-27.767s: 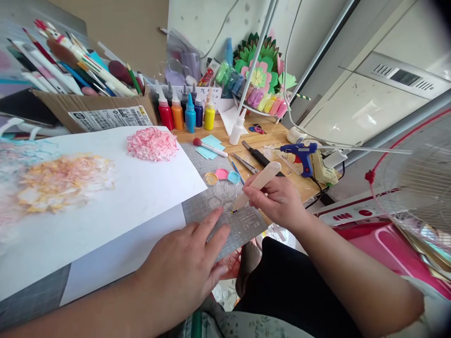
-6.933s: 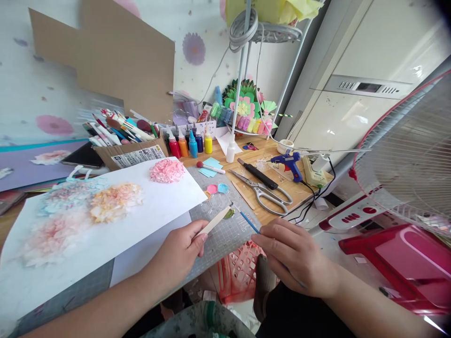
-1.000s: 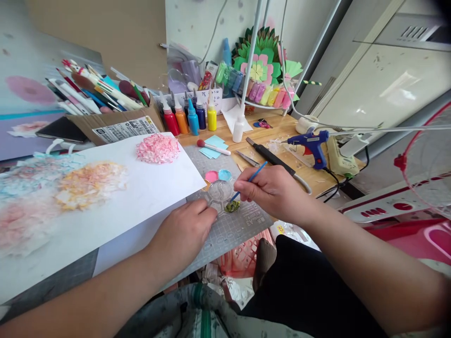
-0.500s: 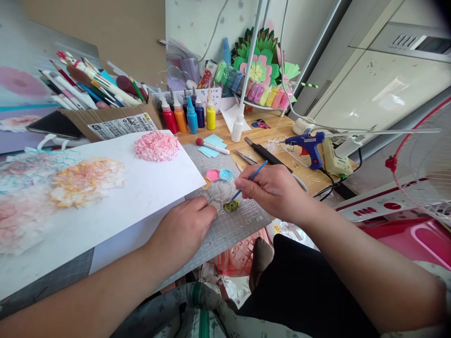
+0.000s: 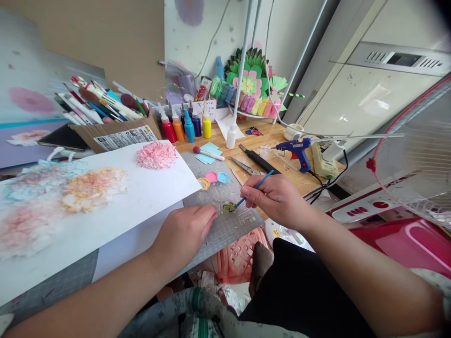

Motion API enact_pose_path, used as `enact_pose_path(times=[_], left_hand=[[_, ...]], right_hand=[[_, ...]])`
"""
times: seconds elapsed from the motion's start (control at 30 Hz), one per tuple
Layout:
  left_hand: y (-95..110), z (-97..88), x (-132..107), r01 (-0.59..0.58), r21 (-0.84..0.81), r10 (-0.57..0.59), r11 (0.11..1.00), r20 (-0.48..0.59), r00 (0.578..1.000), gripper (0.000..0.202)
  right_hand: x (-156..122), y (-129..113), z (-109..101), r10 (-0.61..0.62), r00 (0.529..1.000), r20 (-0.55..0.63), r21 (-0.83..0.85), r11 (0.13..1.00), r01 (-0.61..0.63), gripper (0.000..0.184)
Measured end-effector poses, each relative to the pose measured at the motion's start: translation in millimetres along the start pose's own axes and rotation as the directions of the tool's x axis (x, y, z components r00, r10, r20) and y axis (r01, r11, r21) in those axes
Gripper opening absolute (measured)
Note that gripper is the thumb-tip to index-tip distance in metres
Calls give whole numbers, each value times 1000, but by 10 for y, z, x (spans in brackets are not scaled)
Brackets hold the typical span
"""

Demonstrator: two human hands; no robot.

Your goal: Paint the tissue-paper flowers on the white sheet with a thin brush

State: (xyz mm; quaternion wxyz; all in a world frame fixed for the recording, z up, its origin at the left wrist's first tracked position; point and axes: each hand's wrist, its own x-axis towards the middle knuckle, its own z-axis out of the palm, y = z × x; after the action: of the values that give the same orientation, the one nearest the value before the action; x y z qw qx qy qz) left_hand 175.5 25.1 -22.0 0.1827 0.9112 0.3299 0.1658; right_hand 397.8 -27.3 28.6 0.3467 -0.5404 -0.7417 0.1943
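My right hand (image 5: 269, 195) pinches a thin blue paintbrush (image 5: 260, 181). The brush tip rests at the olive-green paint (image 5: 229, 207) in the near well of a clear paint palette (image 5: 217, 191). Pink, light blue and yellow-orange paint fill wells on its far side. At the palette's left edge, my left hand (image 5: 185, 230) is closed, its fingertips pinching the rim; the exact contact is partly hidden. Left of the palette lies a large white sheet (image 5: 120, 230) bearing textured pink (image 5: 157, 155), orange, blue and pale-pink blossoms.
A grey cutting mat (image 5: 225, 234) lies under the palette. Beyond it are scissors (image 5: 246, 165), a black-handled tool (image 5: 262, 160), a blue glue gun (image 5: 298, 152) and a red-tipped stick (image 5: 208, 153). Paint bottles (image 5: 188, 126) stand behind, beside a cardboard box of brushes (image 5: 123, 134).
The brush tip has moved slightly down and right within the green paint, and the brush leans lower. My left hand keeps its place at the palette's edge. The whole view has shifted a little.
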Motion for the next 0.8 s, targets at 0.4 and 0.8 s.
enact_pose_path(times=[0.4,0.8], left_hand=[[211,78,279,274,-621,-342,735,11,940,21],[516,-253,-79,150,-901,-541,406,-105,834,39]], right_hand=[[-155,48,-117,-8,994,-111,20,1000,10,35],[-351,-515,-205,-242,936,-258,-88,970,226,20]])
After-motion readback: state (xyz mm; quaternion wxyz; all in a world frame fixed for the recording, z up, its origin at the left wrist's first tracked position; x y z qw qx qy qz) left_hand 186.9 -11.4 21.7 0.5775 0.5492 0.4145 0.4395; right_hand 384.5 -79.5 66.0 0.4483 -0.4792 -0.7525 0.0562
